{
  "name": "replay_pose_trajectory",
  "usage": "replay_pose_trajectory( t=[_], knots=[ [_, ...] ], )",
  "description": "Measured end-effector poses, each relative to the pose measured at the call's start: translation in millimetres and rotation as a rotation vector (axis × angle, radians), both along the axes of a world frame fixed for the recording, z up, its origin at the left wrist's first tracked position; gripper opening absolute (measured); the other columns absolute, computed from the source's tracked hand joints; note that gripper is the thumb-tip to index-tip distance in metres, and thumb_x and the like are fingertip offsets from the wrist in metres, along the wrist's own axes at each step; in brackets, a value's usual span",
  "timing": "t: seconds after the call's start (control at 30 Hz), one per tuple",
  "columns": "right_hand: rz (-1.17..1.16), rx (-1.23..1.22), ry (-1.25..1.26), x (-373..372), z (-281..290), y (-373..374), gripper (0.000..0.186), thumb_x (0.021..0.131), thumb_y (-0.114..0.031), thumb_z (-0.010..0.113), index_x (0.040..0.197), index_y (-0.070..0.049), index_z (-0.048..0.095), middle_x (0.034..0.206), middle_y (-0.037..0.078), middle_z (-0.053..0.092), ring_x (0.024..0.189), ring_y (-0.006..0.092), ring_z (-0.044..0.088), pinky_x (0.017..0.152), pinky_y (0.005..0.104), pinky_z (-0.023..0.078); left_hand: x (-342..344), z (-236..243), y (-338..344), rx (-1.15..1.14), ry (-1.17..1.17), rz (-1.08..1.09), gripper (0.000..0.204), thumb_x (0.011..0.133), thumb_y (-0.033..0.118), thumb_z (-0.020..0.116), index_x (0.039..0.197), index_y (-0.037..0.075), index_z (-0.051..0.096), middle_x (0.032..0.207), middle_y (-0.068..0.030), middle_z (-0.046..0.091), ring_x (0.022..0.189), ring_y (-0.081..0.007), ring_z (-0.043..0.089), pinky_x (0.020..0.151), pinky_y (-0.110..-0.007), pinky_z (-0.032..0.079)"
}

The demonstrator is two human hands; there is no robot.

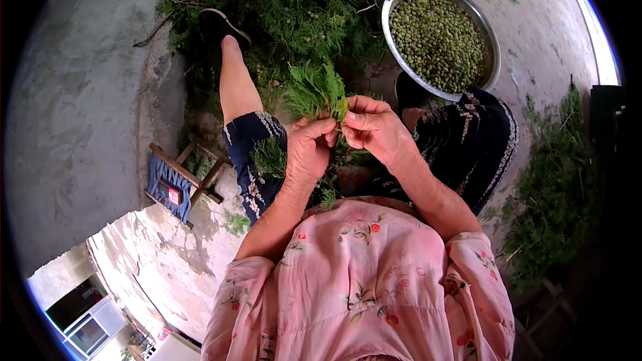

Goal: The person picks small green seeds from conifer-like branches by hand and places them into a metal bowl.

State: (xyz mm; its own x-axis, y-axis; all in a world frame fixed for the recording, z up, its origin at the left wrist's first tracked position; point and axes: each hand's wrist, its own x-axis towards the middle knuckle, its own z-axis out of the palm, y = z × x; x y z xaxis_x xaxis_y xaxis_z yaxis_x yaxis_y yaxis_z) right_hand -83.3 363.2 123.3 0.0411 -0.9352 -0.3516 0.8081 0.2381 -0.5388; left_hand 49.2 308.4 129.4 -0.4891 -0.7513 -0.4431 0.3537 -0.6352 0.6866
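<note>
Between my two hands, above my lap, is a small green conifer sprig (pixel 313 88) with flat, feathery foliage fanning away from me. My left hand (pixel 310 144) is closed around its lower end. With thumb and fingers pinched together, my right hand (pixel 374 127) meets the sprig at its right side, close to my left fingertips; whatever lies inside that pinch is too small to make out. Beyond my right hand stands a round metal basin (pixel 496 60) holding many small green cones or berries (pixel 438 43).
A large heap of green conifer branches (pixel 294 7) lies ahead, around my outstretched left foot. Another pile of branches (pixel 558 187) rests at the right. A small wooden stool (pixel 187 180) with blue cloth strips lies at the left, beside a raised concrete ledge (pixel 80 107).
</note>
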Motion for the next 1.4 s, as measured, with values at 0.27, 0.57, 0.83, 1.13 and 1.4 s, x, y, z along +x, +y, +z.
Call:
replay_pose_trajectory(
  t=[0.27, 0.57, 0.83, 1.13, 1.4],
  knots=[
    [0.046, 0.030, -0.195, -5, -4, 1, 0.005, 0.081, -0.007, 0.052, 0.081, -0.002, 0.052, 0.065, 0.006, 0.053, 0.051, 0.0122, 0.047, 0.040, 0.0243, 0.033, 2, -2, 2, 0.087, 0.025, -0.005, 0.010, 0.073, 0.005, 0.058, 0.065, 0.007, 0.054, 0.057, 0.0030, 0.046, 0.051, -0.0066, 0.038, 0.048, -0.021, 0.027],
    [-0.082, 0.028, -0.184, -6, 2, 1, 0.016, 0.080, -0.009, 0.050, 0.095, -0.003, 0.055, 0.078, 0.007, 0.056, 0.059, 0.0138, 0.050, 0.050, 0.0242, 0.041, 3, -5, 0, 0.185, 0.048, 0.073, 0.007, 0.073, 0.001, 0.056, 0.076, 0.007, 0.053, 0.063, 0.0012, 0.050, 0.053, -0.0081, 0.041, 0.050, -0.021, 0.032],
    [-0.097, 0.076, 0.137, 0, 0, -2, 0.017, 0.084, -0.020, 0.059, 0.086, -0.003, 0.057, 0.064, 0.001, 0.051, 0.052, 0.0088, 0.047, 0.043, 0.0213, 0.036, 4, -8, 2, 0.037, -0.071, -0.098, 0.009, 0.075, 0.007, 0.061, 0.068, 0.006, 0.056, 0.057, 0.0043, 0.047, 0.051, -0.0058, 0.038, 0.048, -0.022, 0.027],
    [-0.004, 0.074, -0.121, -3, -7, 2, 0.021, 0.086, -0.023, 0.057, 0.083, -0.002, 0.053, 0.057, 0.006, 0.052, 0.041, 0.0139, 0.042, 0.040, 0.0251, 0.035, 1, 0, 4, 0.041, 0.013, -0.067, 0.011, 0.074, 0.005, 0.062, 0.074, 0.009, 0.052, 0.054, 0.0072, 0.040, 0.046, -0.0055, 0.034, 0.043, -0.023, 0.032],
    [-0.088, 0.106, -0.186, 4, 3, 11, 0.023, 0.083, -0.025, 0.060, 0.084, -0.003, 0.054, 0.062, 0.005, 0.054, 0.045, 0.0124, 0.045, 0.041, 0.0258, 0.037, 5, -4, 1, 0.068, 0.043, -0.168, 0.013, 0.071, 0.010, 0.065, 0.074, 0.009, 0.052, 0.052, 0.0051, 0.040, 0.043, -0.0073, 0.034, 0.041, -0.025, 0.034]
  ],
)
